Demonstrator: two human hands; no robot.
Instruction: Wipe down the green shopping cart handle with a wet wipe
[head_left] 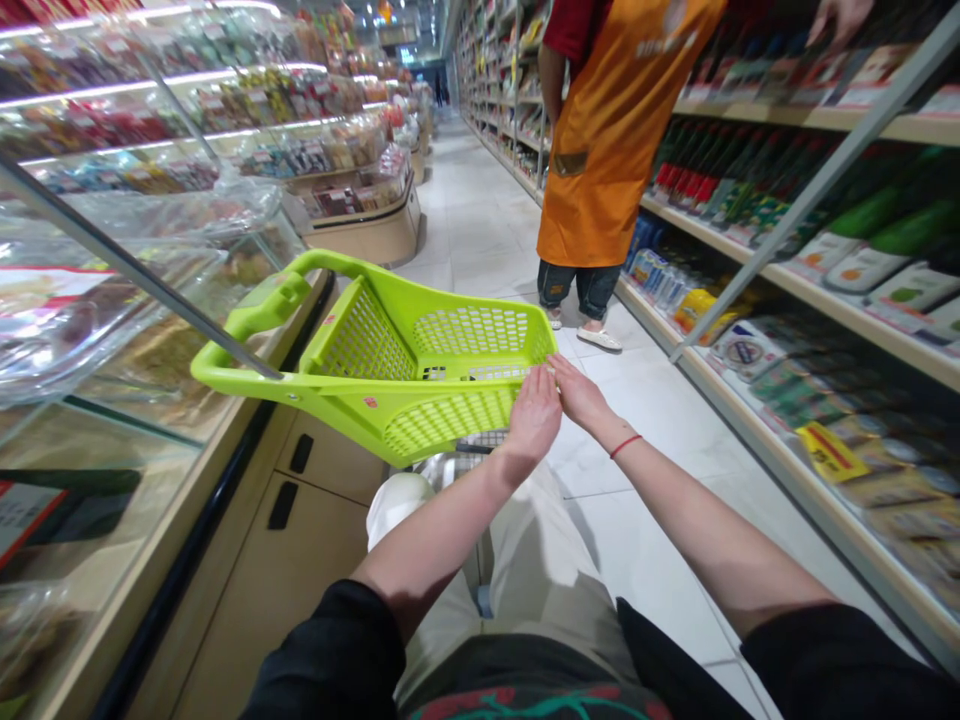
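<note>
Head view: a lime-green basket cart (420, 395) stands between the counter (232, 600) on the left and the shelving on the right, its handle end beside the counter. The left grip (536, 405) rests on the corner of the basket farthest from the handle, and the right grip (581, 395) lies just beside it at the same end, the fingertips of the two close together. How far the fingers curl around the rim is hidden, so I cannot tell whether either one is clenched or only laid on it. A red string (625, 447) circles the right wrist.

The basket is open at the top; its walls and floor are pierced with rows of holes, and the floor shows between the walls. A slanting metal bar (142, 268) crosses the handle in view; I cannot tell whether they touch.

Behind the counter's glass lie clear plastic packages (45, 345) of food, their contents blurred. Farther on, a rounded stand (375, 238) holds wrapped goods, with tiers of small colourful packets (285, 105) nearby.

On the right, the middle shelf (862, 327) holds rows of green bottles (690, 185), some with red labels, others with white. Cans and packs (649, 270) fill the level below, where a yellow price card (832, 452) hangs. Beyond the basket, a person in an orange apron (604, 130) stands in the aisle.
</note>
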